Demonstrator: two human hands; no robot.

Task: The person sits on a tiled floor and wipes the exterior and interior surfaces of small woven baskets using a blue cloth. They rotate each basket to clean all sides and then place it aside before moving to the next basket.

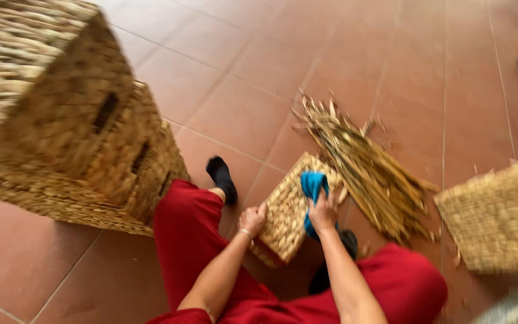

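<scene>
Woven straw basket [286,213] stands tilted on the tiled floor [241,114] between the knees; left hand [253,219] grips its edge closed, right hand [324,213] presses a blue cloth [313,185] onto it, beside loose straw [361,168]

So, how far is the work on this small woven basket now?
Done: finished baskets stand stacked at the left. In hand: the left hand steadies the small woven basket, and the right hand presses a blue cloth on it. Left: loose dried stalks lie beside it, unused.
</scene>
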